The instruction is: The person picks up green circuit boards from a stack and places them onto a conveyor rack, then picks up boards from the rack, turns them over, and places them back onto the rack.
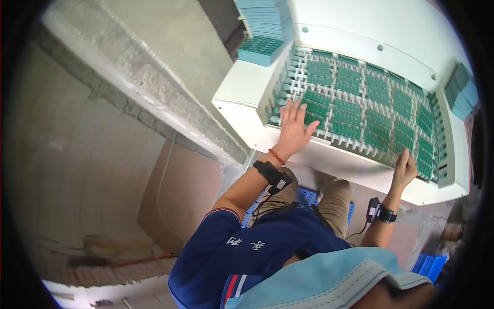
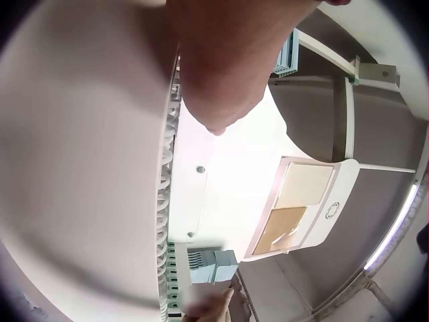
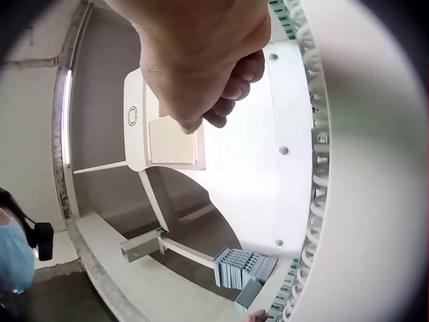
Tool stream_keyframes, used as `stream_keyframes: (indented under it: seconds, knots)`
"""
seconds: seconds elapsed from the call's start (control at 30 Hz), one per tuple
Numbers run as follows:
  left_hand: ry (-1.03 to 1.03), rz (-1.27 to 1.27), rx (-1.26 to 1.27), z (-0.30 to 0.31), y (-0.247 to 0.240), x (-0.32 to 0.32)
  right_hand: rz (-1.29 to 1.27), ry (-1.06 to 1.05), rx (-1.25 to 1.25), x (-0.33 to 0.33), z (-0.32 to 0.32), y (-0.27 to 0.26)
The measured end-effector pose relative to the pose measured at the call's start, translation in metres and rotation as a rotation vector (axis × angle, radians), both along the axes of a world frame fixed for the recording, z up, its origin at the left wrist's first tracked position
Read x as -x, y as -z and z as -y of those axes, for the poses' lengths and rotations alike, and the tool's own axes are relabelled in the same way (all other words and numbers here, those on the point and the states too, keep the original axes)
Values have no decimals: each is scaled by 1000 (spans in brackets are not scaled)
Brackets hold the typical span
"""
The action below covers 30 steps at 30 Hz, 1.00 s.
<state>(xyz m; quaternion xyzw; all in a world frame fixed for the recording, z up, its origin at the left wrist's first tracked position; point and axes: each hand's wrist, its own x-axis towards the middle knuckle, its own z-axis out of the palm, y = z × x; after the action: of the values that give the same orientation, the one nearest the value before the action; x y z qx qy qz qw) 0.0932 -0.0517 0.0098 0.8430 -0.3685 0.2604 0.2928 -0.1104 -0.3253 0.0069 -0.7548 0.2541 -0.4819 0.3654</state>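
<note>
My left hand point(image 1: 293, 131) lies with fingers spread at the front left of a white conveyor machine point(image 1: 234, 98). Its fingertips reach over the edge of the roller bed, beside a green patterned panel point(image 1: 315, 105). At the front right, my right hand point(image 1: 405, 170) has its fingers curled, close to another green panel point(image 1: 425, 164). In the right wrist view, nothing shows in the curled fingers of that hand point(image 3: 201, 74). Several green panels lie in rows on the white rollers point(image 1: 350, 95). From the left wrist, my left hand point(image 2: 224, 67) hides part of the machine.
A stack of light blue pieces point(image 1: 262, 23) stands on the machine's left corner, with a green-topped block point(image 1: 260, 50) before it. More blue blocks point(image 1: 460, 92) sit on the right side. A concrete ledge point(image 1: 149, 77) runs along the left. Blue slatted plastic point(image 1: 307, 195) shows under the legs.
</note>
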Motion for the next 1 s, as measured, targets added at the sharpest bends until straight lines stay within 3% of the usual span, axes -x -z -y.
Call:
stream_keyframes:
  seconds: [0.1,0.17,0.2,0.3,0.43,0.6,0.67,0.87,1.0]
  knots:
    - [80,-48,27,-4,-25,7,234,-52,-111,-12,-2,20]
    - [117,-50,86,-6,-43,10,279,-10,36,-19,-2,33]
    - [114,-41,80,-6,-54,11,351,-96,-125,-19,2,45]
    - [128,-19,114,-3,-85,6,340,-139,-116,-15,-2,43]
    - [32,190,19,6,-122,-32,244,-83,8,-8,-5,40]
    - [-64,192,-241,24,-150,-100,277,-126,-54,-6,-4,37]
    - [-202,111,-503,34,-156,-124,308,-138,-39,-6,-7,32]
    - [-370,-1,-872,45,-150,-174,367,-173,-93,-6,-5,37]
    - [-371,-139,-819,39,-150,-172,339,-157,-81,-5,-6,32]
